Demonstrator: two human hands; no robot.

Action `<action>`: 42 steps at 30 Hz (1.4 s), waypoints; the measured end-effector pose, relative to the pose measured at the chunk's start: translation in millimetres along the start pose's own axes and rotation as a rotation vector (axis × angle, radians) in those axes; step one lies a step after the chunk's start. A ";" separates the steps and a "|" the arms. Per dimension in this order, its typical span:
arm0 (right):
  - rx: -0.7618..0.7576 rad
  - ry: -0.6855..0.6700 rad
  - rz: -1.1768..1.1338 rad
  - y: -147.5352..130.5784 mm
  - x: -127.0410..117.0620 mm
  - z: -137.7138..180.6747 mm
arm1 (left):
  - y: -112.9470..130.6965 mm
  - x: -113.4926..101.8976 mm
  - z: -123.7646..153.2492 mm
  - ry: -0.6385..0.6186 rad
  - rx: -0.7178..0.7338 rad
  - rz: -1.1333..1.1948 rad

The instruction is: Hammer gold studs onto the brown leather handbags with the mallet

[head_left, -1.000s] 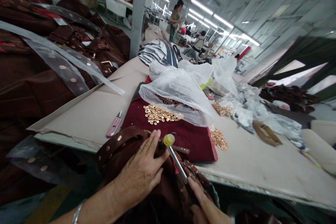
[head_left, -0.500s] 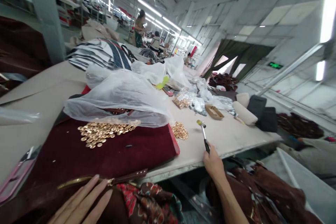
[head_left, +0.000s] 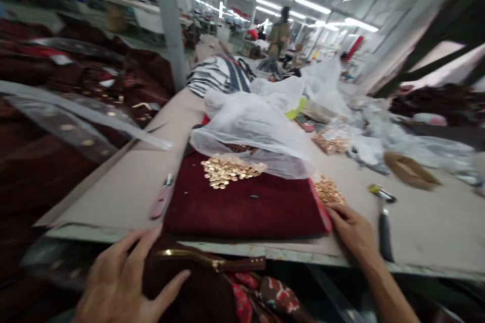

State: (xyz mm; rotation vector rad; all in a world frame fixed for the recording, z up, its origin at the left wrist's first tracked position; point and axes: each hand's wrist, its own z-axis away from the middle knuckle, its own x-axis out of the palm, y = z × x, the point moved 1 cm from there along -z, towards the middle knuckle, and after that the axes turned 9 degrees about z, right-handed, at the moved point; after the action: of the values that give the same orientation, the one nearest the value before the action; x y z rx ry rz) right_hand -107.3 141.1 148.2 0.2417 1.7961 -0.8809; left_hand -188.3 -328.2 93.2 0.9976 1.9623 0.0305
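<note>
My left hand point(head_left: 121, 277) lies spread on a dark brown garment point(head_left: 197, 287) with a gold-trimmed strap point(head_left: 212, 261) below the table edge. My right hand point(head_left: 354, 232) rests on the table at the right corner of a maroon cloth point(head_left: 246, 207), fingers loosely curled and holding nothing. A small hammer point(head_left: 383, 217) with a yellow-tipped head lies on the table just right of that hand. A pile of gold buttons point(head_left: 225, 170) sits on the cloth, and another gold heap point(head_left: 329, 191) lies just beyond my right fingers.
A clear plastic bag point(head_left: 253, 131) covers the far part of the cloth. Pink thread snips point(head_left: 162, 199) lie left of it. More bags, a tan strap point(head_left: 411, 170) and folded striped fabric point(head_left: 220, 73) crowd the beige table point(head_left: 435, 232). Dark red garments point(head_left: 56, 111) pile at the left. People stand far behind.
My right hand has let go of the hammer, which now lies on the table, and has moved left to the cloth's corner. The view has swung back left.
</note>
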 end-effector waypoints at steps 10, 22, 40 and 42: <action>-0.014 -0.138 -0.227 -77.5 -22.6 43.6 | 14.7 -68.8 16.1 -0.432 -0.068 0.069; -0.346 -1.061 -0.763 -230.5 21.9 185.4 | 16.5 -125.1 -1.0 -0.795 -0.319 0.649; -0.833 -0.743 -0.501 -254.8 -2.3 235.3 | 77.4 -159.0 -8.5 -0.755 -0.249 0.672; -0.805 -0.734 -0.493 -253.4 -5.9 236.7 | 83.8 -161.1 -7.4 -0.727 -0.221 0.661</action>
State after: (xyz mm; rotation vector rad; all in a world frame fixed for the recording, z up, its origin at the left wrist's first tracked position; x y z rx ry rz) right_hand -70.9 -193.9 230.1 -0.9554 1.3658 -0.4056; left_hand -98.4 -374.4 244.2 1.2454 0.9070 0.2167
